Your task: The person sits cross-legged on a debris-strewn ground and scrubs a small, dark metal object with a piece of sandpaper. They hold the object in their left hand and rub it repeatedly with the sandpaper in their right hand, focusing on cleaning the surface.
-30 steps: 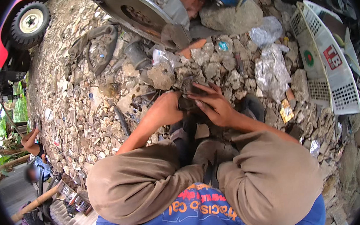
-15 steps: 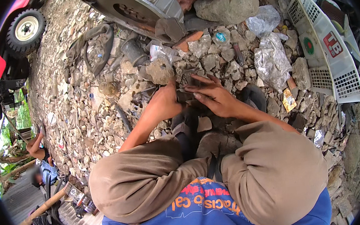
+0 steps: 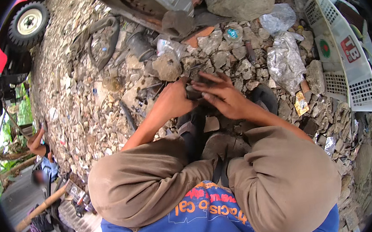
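My left hand [image 3: 176, 100] is closed, its fingers curled at a small dark piece [image 3: 191, 91] whose kind I cannot make out. From the other side my right hand [image 3: 221, 94] reaches over with fingers stretched and slightly apart, tips at the same piece and thumb below. Both hands are low over the stony ground, in front of my bent knees. Just beyond the left hand lies a rounded stone [image 3: 167, 67]. Dark grime covers the right fingertips.
A large metal housing [image 3: 154, 4] stands ahead beside a big rock [image 3: 240, 4]. At right are a white plastic crate [image 3: 345, 66] and a crumpled silvery bag [image 3: 285, 61]. A dark metal cylinder [image 3: 141, 47] lies at left. Far left, a person [image 3: 46, 159] sits near a red vehicle's wheel [image 3: 29, 22].
My right hand's fingers have drawn closer together, over the dark piece by the left hand. The left hand stays nearly in place. The view has shifted slightly.
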The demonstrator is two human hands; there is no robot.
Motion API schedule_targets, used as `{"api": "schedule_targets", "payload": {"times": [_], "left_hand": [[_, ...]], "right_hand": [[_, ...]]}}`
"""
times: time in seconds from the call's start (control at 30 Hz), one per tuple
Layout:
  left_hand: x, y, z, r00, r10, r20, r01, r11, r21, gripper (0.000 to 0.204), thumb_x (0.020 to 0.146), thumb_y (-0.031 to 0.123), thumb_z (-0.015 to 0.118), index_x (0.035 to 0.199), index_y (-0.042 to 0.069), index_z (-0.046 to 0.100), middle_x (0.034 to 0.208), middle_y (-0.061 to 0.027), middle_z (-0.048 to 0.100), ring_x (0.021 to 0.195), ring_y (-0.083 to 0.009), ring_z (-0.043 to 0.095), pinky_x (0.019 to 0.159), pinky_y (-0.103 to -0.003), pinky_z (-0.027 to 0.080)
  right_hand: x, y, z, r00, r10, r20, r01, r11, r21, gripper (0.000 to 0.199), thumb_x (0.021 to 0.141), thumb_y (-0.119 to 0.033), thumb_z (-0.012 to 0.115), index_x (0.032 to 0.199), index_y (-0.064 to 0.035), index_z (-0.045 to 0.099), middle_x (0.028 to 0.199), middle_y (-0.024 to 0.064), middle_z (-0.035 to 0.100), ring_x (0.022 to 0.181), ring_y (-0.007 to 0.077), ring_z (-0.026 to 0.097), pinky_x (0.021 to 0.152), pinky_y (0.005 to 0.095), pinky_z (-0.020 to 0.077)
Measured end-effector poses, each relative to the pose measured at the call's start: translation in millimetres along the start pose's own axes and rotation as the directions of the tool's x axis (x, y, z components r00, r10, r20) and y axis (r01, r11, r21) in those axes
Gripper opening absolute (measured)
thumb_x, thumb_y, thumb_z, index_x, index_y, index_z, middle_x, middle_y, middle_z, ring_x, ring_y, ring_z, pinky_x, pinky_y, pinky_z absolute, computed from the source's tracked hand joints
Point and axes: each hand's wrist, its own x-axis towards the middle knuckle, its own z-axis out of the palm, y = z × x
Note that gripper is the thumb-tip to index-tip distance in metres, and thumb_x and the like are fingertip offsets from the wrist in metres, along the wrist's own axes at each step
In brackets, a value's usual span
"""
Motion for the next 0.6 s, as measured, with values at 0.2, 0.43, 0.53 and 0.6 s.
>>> {"api": "schedule_targets", "payload": {"times": [0.2, 0.43, 0.53, 0.6], "left_hand": [[4.5, 11.0, -7.2, 0.998, -0.057, -0.006, 0.057, 0.997, 0.048, 0.058, 0.071, 0.02, 0.079, 0.121, -0.004, 0.064, 0.096, -0.0287, 0.072, 0.097, -0.0424, 0.071, 0.084, -0.045, 0.054], [5.1, 13.2, -5.4, 0.997, -0.069, -0.036, 0.07, 0.997, 0.022, 0.059, 0.072, 0.023, 0.079, 0.123, -0.004, 0.064, 0.094, -0.0292, 0.071, 0.095, -0.0414, 0.072, 0.084, -0.044, 0.054], [4.1, 13.7, -11.6, 0.995, -0.096, -0.029, 0.096, 0.995, -0.006, 0.059, 0.072, 0.023, 0.078, 0.121, -0.006, 0.065, 0.095, -0.0305, 0.071, 0.097, -0.0429, 0.071, 0.085, -0.044, 0.055], [6.2, 3.0, -15.1, 0.995, -0.092, -0.022, 0.091, 0.994, -0.06, 0.056, 0.073, 0.021, 0.076, 0.121, -0.006, 0.066, 0.095, -0.0284, 0.072, 0.096, -0.0401, 0.072, 0.085, -0.042, 0.055]], "right_hand": [[-6.4, 8.8, 2.5, 1.0, -0.012, -0.025, 0.012, 1.0, -0.02, 0.039, 0.106, -0.024, 0.05, 0.14, -0.0072, 0.061, 0.144, 0.0135, 0.06, 0.143, 0.0367, 0.045, 0.117, 0.0516, 0.0269], [-4.1, 10.8, 1.9, 0.997, -0.073, -0.031, 0.067, 0.987, -0.149, 0.04, 0.106, -0.025, 0.052, 0.141, -0.0093, 0.061, 0.144, 0.0149, 0.06, 0.149, 0.0368, 0.036, 0.118, 0.0571, 0.0241], [2.0, 15.3, -7.3, 0.997, 0.08, 0.006, -0.074, 0.944, -0.323, 0.037, 0.105, -0.025, 0.052, 0.135, -0.0078, 0.066, 0.148, 0.0151, 0.056, 0.151, 0.0401, 0.031, 0.118, 0.0599, 0.0234], [-0.7, 27.8, -4.3, 0.976, 0.209, -0.059, -0.215, 0.888, -0.406, 0.034, 0.105, -0.024, 0.053, 0.131, -0.006, 0.068, 0.148, 0.0184, 0.055, 0.15, 0.0425, 0.032, 0.118, 0.0575, 0.0272]]}}
